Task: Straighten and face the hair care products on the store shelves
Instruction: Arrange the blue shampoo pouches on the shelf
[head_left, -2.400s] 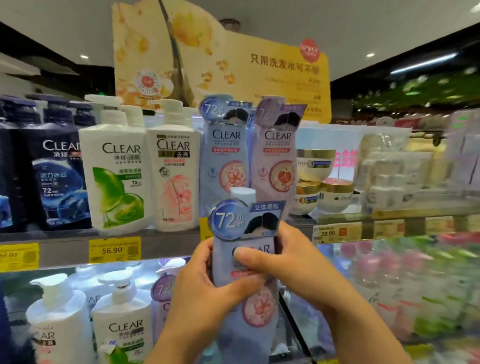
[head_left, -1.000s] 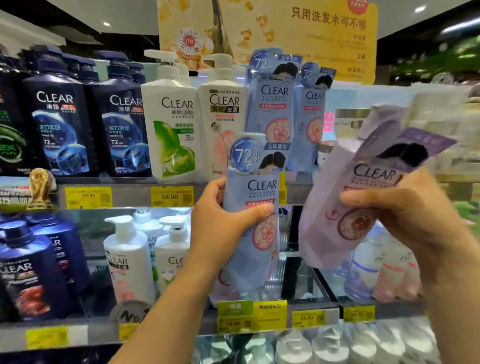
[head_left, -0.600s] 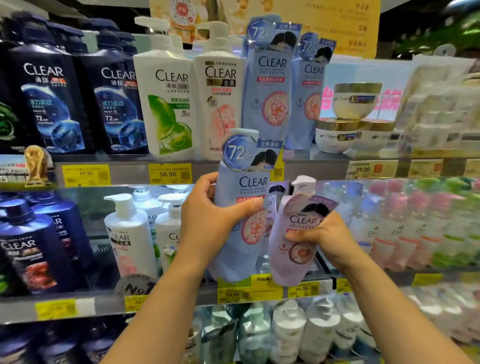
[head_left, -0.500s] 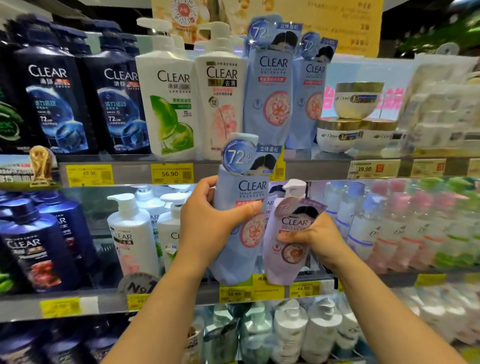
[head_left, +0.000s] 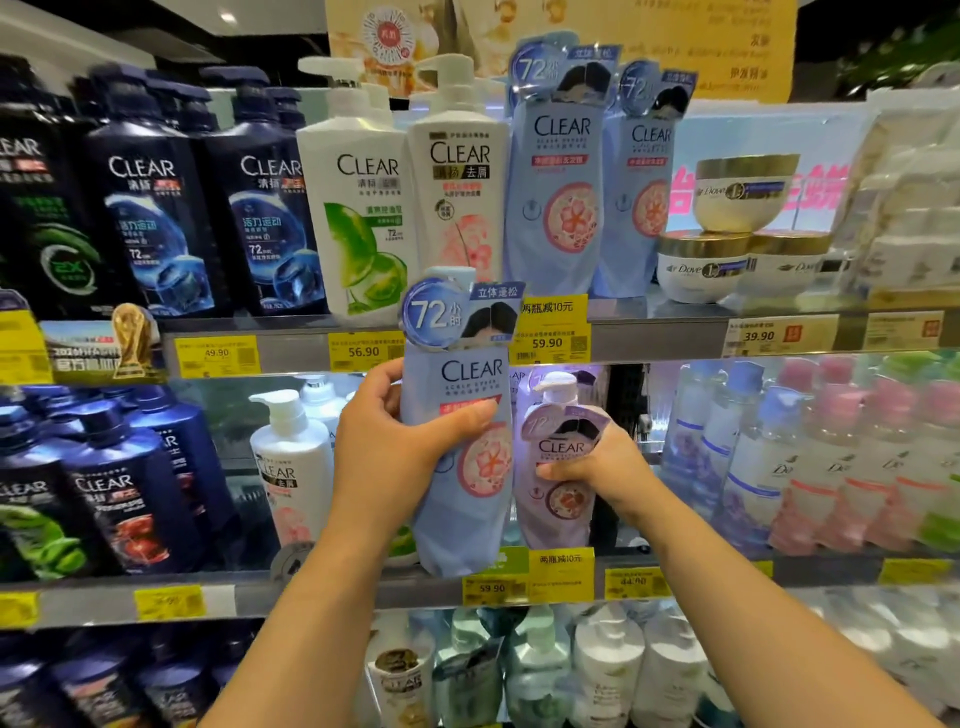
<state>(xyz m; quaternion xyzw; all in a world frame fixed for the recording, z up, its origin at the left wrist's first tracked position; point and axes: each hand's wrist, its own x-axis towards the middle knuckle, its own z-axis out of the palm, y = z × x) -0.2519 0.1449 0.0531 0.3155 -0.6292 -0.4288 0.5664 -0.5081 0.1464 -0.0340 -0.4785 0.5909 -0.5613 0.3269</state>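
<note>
My left hand (head_left: 387, 457) grips a light blue CLEAR bottle (head_left: 467, 499) with a "72" neck tag, held upright in front of the middle shelf. My right hand (head_left: 602, 470) holds a lilac CLEAR bottle (head_left: 558, 514) with a white pump, standing on the middle shelf (head_left: 311, 597) just right of the blue one, label facing me. Two more light blue CLEAR bottles (head_left: 563, 197) stand on the top shelf (head_left: 654, 338).
White CLEAR pump bottles (head_left: 363, 197) and dark blue CLEAR bottles (head_left: 150, 208) fill the top shelf's left. Dove jars (head_left: 737, 228) are stacked at the right. Clear Dove bottles (head_left: 810, 457) line the middle shelf's right. A white pump bottle (head_left: 291, 467) stands left of my hands.
My right hand carried the lilac bottle from up at the right down into the middle shelf beside the blue bottle. The left hand kept its grip on the blue bottle.
</note>
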